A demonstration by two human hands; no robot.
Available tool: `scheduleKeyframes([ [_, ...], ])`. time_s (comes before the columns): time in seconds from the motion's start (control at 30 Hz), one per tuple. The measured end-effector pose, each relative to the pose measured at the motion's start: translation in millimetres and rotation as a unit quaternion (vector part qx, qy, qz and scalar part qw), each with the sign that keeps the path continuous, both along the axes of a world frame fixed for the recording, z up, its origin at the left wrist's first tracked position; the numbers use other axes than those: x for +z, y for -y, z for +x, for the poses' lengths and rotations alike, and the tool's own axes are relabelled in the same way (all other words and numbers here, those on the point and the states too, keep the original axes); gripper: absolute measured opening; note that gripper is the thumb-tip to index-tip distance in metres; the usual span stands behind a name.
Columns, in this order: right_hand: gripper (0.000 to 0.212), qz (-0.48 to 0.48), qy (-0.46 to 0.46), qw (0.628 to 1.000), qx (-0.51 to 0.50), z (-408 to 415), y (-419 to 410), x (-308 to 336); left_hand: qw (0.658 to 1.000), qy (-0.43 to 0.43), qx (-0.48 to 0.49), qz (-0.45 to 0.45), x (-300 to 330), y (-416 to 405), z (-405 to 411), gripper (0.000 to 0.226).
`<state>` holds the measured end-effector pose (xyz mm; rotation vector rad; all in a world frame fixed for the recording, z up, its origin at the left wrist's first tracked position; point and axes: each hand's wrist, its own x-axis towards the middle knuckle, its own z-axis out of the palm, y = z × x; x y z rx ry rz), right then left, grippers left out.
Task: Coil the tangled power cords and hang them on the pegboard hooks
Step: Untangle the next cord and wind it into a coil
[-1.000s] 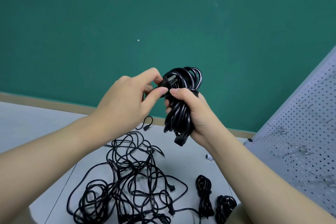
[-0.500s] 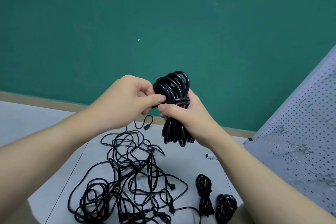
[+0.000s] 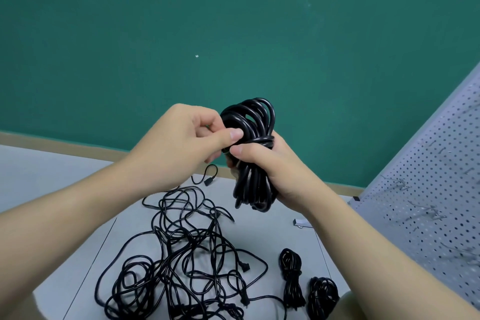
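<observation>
**Coil held in both hands above the bench**

The coil (image 3: pixel 253 153), a thick bundle of black power cord, is held upright in the air in front of the green wall (image 3: pixel 233 34), above the far part of the bench (image 3: pixel 259 231). A turn of cord crosses the bundle at its waist, with loops standing above and the rest hanging below.

The right hand (image 3: pixel 275 174) grips the coil around its middle. Its fingers are curled behind the bundle and the thumb lies across the front, just under the wrap.

The left hand (image 3: pixel 181 143) is at the coil's upper left. Its fingers are curled, and the thumb and forefinger pinch at the cord beside the wrap. What exactly lies between them is hidden by the hand.

On the bench below, the tangle (image 3: pixel 181 262) of thin black cords spreads loosely, with 1 plug end lying apart toward the wall. To the right of the tangle lie 2 small finished bundles (image 3: pixel 292 278), close to each other and near the bench's front edge. A small white piece (image 3: pixel 302 223) lies near the right forearm; what it is cannot be told.

The pegboard (image 3: pixel 428 189), grey and perforated, stands at the right and slants across the view. Several wire hooks (image 3: pixel 397 184) project from it, and none shown carries a cord.
</observation>
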<state>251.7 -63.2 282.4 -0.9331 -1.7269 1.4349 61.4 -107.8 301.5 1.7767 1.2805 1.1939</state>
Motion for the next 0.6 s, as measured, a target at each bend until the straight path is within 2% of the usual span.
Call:
scheduleKeyframes([
  [0.1, 0.05, -0.013, -0.008, 1.0, -0.016, 3, -2, 3, 0.998, -0.037, -0.04, 0.017, -3, 0, -1, 0.024],
  [0.2, 0.052, 0.029, 0.043, 0.997, -0.055, 4, -3, 1, 0.996, -0.086, -0.007, 0.011, -8, -3, 2, 0.02],
  [0.33, 0.038, 0.053, 0.074, 0.993, -0.078, 2, 0, -4, 0.995, -0.062, 0.049, -0.066, -9, -6, 9, 0.027],
  [0.47, 0.042, 0.063, 0.079, 0.99, -0.101, 3, 0, -5, 0.99, -0.02, 0.041, -0.134, -9, -15, 7, 0.037],
  [0.6, 0.05, 0.058, 0.077, 0.989, -0.112, 3, 1, -9, 0.988, -0.025, 0.047, -0.145, -9, -17, 11, 0.044],
])
